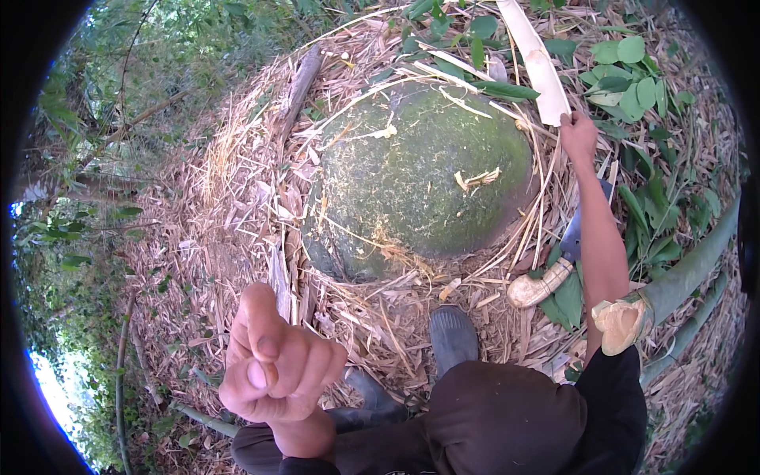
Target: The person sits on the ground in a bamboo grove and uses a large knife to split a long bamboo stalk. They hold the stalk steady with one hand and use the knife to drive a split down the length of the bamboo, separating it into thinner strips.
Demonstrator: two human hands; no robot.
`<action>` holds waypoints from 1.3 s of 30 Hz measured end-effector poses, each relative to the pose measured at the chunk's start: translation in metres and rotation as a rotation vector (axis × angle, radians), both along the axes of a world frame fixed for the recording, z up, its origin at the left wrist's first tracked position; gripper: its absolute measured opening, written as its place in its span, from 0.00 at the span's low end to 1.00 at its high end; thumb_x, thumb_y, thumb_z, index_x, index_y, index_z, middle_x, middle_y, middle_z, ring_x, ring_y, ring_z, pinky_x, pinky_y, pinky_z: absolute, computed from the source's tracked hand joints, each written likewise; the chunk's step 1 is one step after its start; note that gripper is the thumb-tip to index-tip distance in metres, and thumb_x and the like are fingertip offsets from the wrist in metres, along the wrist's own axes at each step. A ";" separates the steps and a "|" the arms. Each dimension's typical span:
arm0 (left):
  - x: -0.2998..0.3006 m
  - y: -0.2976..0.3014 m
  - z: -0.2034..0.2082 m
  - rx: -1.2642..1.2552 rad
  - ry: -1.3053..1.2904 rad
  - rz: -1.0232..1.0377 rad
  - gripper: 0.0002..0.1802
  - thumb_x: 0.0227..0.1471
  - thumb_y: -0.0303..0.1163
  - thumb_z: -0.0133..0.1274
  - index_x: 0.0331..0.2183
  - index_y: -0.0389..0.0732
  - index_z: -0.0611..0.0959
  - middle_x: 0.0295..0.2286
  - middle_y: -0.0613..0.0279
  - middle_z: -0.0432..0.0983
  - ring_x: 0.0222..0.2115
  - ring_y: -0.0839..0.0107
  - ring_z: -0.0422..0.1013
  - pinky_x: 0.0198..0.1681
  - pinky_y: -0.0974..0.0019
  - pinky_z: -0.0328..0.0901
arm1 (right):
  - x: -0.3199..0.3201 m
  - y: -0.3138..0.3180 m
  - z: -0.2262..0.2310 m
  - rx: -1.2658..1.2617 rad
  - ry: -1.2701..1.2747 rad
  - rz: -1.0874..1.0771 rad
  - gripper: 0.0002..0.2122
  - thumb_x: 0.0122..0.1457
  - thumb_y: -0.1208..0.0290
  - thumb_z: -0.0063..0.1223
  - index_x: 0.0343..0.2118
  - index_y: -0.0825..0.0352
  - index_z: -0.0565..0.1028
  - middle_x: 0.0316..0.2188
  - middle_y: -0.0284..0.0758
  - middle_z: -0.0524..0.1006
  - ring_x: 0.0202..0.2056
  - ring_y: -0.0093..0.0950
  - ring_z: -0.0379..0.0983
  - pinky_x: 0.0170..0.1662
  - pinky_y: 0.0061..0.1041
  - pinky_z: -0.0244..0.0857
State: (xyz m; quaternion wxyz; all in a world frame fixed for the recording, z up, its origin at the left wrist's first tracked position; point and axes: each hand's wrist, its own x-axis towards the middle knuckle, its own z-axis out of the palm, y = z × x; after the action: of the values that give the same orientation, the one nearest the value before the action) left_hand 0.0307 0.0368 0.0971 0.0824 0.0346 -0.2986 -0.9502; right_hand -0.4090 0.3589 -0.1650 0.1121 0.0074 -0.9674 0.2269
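Observation:
My right hand (579, 136) reaches out to the far right and grips the near end of a pale, flat strip of split bamboo (541, 67). The strip slants away past the top edge of the view. Raised close in front of me at lower left, my left hand (281, 360) is closed, its fingers curled in against the thumb, and no object shows in it. Beneath my right forearm lies a machete (546, 283) with a curved, pale wooden handle; the arm covers part of its dark blade. A broad, moss-green boulder (427, 174) sits between my hands, strewn with shavings.
Green bamboo poles (689, 273) lie at the right, one with a rough cut end. Thin strips edge the boulder. Leafy plants (633, 87) grow at far right, and brush fills the left. A dark boot (454, 336) rests on ground covered with dry bamboo litter (229, 229).

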 end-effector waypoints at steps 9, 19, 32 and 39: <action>0.007 0.000 -0.028 0.044 -0.148 0.174 0.08 0.58 0.30 0.51 0.37 0.42 0.69 0.12 0.75 0.59 0.13 0.81 0.54 0.22 0.71 0.51 | 0.113 0.032 0.065 -0.793 -0.175 -0.064 0.10 0.61 0.68 0.57 0.34 0.73 0.78 0.22 0.30 0.76 0.21 0.17 0.67 0.25 0.19 0.60; -0.011 0.038 -0.079 -0.098 -0.328 0.085 0.03 0.59 0.27 0.52 0.35 0.42 0.74 0.14 0.76 0.58 0.14 0.83 0.51 0.18 0.72 0.48 | 0.311 -0.021 0.088 -1.664 -0.785 -0.095 0.14 0.64 0.73 0.53 0.50 0.74 0.72 0.36 0.41 0.82 0.21 0.13 0.68 0.23 0.13 0.62; -0.074 0.077 -0.177 -0.835 -0.552 -0.214 0.18 0.64 0.40 0.52 0.48 0.37 0.76 0.43 0.58 0.76 0.47 0.69 0.71 0.47 0.64 0.67 | 0.330 -0.037 0.041 -1.507 -1.006 -0.085 0.12 0.67 0.64 0.51 0.46 0.68 0.74 0.34 0.37 0.82 0.25 0.20 0.73 0.30 0.23 0.69; -0.092 0.101 -0.199 -0.619 -0.487 -0.353 0.19 0.65 0.42 0.50 0.48 0.37 0.76 0.45 0.61 0.75 0.49 0.73 0.69 0.50 0.66 0.64 | 0.309 -0.023 0.021 -1.228 -0.929 -0.360 0.15 0.67 0.60 0.51 0.45 0.69 0.73 0.31 0.37 0.80 0.29 0.22 0.76 0.33 0.23 0.71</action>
State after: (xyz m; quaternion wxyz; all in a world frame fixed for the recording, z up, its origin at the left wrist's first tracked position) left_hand -0.0611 0.1382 -0.1020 -0.1480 0.1800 -0.5817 -0.7793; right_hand -0.1002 0.3358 -0.1440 -0.2843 -0.3079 -0.6032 0.6786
